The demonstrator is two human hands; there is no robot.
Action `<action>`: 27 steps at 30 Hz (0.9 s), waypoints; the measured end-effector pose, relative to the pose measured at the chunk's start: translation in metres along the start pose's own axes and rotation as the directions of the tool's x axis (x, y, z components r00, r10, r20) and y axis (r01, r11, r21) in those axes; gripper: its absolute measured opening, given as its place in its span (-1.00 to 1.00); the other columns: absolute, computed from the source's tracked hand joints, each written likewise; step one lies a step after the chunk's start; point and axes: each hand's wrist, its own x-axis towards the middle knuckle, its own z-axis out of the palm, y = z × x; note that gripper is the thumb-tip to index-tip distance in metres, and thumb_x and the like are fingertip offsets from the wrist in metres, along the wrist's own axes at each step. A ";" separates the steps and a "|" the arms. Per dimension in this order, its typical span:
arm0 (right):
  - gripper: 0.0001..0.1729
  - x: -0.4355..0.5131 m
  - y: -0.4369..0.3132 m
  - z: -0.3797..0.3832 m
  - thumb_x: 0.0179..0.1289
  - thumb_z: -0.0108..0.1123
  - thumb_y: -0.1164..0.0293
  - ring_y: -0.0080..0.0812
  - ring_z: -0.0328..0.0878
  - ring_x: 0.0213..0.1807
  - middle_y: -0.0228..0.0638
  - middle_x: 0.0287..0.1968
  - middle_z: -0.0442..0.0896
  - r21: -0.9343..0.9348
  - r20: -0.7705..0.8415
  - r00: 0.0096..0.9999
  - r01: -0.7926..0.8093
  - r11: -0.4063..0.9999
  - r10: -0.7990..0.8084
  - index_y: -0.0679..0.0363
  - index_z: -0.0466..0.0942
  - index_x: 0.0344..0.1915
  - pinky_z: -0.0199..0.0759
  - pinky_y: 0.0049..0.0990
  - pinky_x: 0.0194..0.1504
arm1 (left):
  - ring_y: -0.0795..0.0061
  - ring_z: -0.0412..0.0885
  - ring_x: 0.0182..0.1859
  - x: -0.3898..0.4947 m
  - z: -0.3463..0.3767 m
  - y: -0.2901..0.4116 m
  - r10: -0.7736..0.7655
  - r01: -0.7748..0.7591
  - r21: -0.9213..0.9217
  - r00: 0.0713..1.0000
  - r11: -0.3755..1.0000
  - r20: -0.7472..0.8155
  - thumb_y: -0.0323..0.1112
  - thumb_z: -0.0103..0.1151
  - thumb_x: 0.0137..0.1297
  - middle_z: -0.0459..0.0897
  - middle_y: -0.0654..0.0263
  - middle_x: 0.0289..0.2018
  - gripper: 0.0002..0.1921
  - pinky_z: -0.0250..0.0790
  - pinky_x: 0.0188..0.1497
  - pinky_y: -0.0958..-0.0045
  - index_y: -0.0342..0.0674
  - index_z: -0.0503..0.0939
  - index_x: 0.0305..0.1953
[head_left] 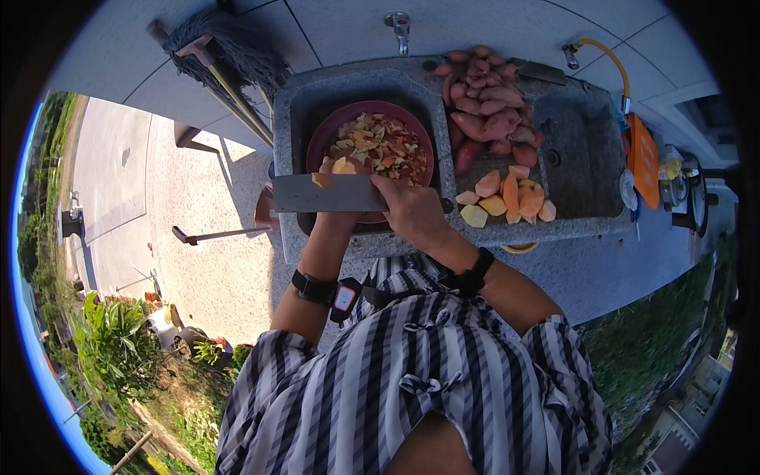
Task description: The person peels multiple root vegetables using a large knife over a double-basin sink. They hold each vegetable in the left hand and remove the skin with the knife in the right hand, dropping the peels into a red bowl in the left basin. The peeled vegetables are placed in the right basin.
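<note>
My right hand [415,208] grips the handle of a broad cleaver [323,196], its blade lying crosswise and pointing left. Behind the blade, my left hand [338,218] holds a partly peeled sweet potato [347,166]; the blade hides most of that hand and the potato's lower part. A strip of peel [321,180] clings to the blade's upper edge. Both hands are over the near side of a dark red basin [317,132], which contains a heap of peelings [380,145] and sits in the left sink bowl.
Unpeeled sweet potatoes [487,113] are piled on the middle ledge of the stone sink [365,248], with peeled pieces [522,199] nearer me. Another basin [573,154] lies right. A tap [401,32] projects from the wall; mops [231,59] lean left, beside a long-handled dustpan [265,208].
</note>
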 end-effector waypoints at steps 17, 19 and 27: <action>-0.69 -0.006 0.031 -0.012 0.27 0.23 0.32 -0.04 0.67 -0.32 -0.05 -0.36 0.67 -0.009 0.232 0.938 -0.263 0.965 0.258 0.23 0.46 -0.07 0.52 -0.15 -0.36 | 0.29 0.61 0.01 -0.021 0.010 0.013 0.215 -0.156 0.414 0.972 0.897 -0.100 -0.01 -0.06 0.50 0.58 0.17 -0.05 -0.55 0.56 0.01 0.26 -0.27 0.41 0.14; -0.67 0.000 0.008 -0.013 0.23 0.24 0.37 -0.04 0.68 -0.38 -0.11 -0.39 0.68 0.027 0.090 0.989 -0.118 0.993 0.115 0.23 0.43 -0.04 0.53 -0.16 -0.40 | 0.28 0.59 0.05 -0.009 -0.007 0.008 0.273 -0.236 0.466 0.962 0.853 -0.011 -0.06 -0.03 0.48 0.55 0.16 0.00 -0.52 0.55 0.04 0.30 -0.30 0.33 0.21; -0.60 -0.011 0.027 0.013 0.21 0.27 0.36 -0.02 0.68 -0.28 -0.06 -0.29 0.68 -0.033 0.185 0.959 -0.214 0.976 0.216 0.22 0.42 0.02 0.54 -0.17 -0.30 | 0.24 0.60 -0.01 -0.010 -0.009 0.002 0.377 -0.313 0.542 0.926 0.780 -0.008 -0.06 -0.01 0.44 0.57 0.18 -0.05 -0.60 0.59 -0.07 0.18 -0.22 0.41 0.11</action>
